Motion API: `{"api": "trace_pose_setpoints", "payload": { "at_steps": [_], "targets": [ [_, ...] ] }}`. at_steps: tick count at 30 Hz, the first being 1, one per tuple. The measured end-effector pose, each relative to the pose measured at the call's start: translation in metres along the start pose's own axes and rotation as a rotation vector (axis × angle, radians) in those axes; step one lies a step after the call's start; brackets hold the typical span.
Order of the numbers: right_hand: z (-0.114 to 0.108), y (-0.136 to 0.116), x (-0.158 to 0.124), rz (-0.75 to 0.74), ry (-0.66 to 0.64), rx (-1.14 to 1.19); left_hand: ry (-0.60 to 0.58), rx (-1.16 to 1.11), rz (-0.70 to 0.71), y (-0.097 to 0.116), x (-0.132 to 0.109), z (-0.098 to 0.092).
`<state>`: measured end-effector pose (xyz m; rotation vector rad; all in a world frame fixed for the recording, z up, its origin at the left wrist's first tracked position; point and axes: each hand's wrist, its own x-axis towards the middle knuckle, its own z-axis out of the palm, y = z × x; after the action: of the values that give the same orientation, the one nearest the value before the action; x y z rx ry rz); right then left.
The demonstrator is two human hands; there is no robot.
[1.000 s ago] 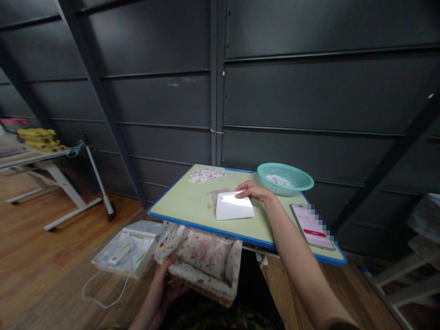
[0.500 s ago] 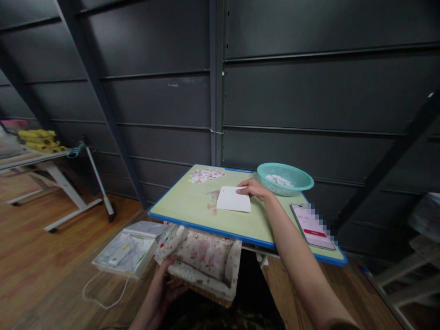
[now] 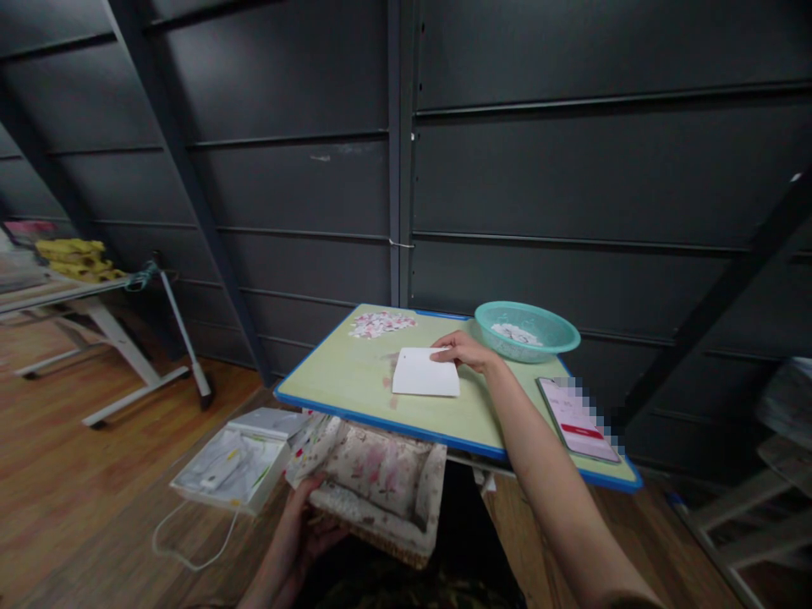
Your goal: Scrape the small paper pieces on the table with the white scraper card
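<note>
My right hand (image 3: 464, 349) pinches the right edge of a white card (image 3: 424, 376), thumb on top, low over the yellow-green tabletop (image 3: 336, 372). My left hand (image 3: 304, 516) grips the left side of a cloth-lined basket (image 3: 393, 529) below the table's front edge. The basket's lining is pale with a floral print, and its woven rim shows at the bottom. A pile of small white and pink pieces (image 3: 381, 324) lies at the table's far left. Behind my right hand stands a teal plastic basin (image 3: 551, 334) with white pieces inside.
A phone (image 3: 574, 419) with a lit screen lies on the table's right side. An open white box (image 3: 222, 474) with a white cable sits on the left, below table height. Dark metal panels (image 3: 304, 194) rise behind the table. Another table (image 3: 69, 292) stands far left.
My right hand has shifted the white card slightly left and toward me. My left hand and the basket have stayed in place.
</note>
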<state>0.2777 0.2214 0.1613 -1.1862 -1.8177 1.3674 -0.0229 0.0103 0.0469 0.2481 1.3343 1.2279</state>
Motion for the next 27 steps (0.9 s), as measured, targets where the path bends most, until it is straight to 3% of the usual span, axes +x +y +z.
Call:
{"api": "trace_pose_setpoints", "payload": {
  "at_steps": [4,10,16,23,27],
  "targets": [
    [-0.0019,-0.0012,-0.0012,0.029,0.038,-0.018,0.001,0.000,0.005,-0.0003,-0.0012,-0.0001],
    [-0.0003,0.0000,0.0002,0.011,-0.044,-0.037,0.007,0.002,0.015,-0.0005,-0.0012,0.0002],
    [0.0007,0.0032,0.0031,0.004,0.019,-0.011,0.007,0.003,-0.002,-0.0010,0.0010,0.0004],
    [0.0078,0.0010,0.0035,0.008,-0.061,-0.026,0.006,-0.005,0.007,-0.0009,0.0003,0.0014],
    [0.0072,0.0010,0.0030,-0.013,-0.033,0.023,0.017,0.001,0.003,0.0003,-0.0029,0.0026]
  ]
}}
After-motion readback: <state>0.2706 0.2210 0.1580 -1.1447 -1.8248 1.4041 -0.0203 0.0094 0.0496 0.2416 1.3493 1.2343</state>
